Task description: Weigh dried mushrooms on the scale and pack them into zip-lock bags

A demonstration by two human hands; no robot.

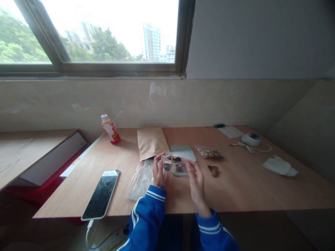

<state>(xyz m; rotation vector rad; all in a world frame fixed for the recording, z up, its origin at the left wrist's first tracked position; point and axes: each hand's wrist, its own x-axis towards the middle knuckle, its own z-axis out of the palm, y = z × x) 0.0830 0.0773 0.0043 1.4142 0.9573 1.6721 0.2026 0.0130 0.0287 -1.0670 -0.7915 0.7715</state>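
Between my two hands a small clear zip bag [178, 166] with a red zip line is held up, with dark pieces inside it. My left hand [158, 171] pinches the bag's left end, and my right hand [195, 179] grips its right end. Behind the bag lies a flat silvery-white slab [186, 152] on the table, partly hidden. A loose brown dried piece [214, 170] rests right of my right hand. Beyond it lies another zip bag [209, 152] holding pale brown pieces. Beside my left wrist is a pile of clear plastic bags [140, 183].
A brown paper pouch [152, 142] and a red-and-white bottle [110, 129] stand toward the back. A phone [101, 195] with a cable lies front left. On the right are a white round device [251, 138] with cords, a crumpled white tissue [280, 166] and a paper sheet [231, 131].
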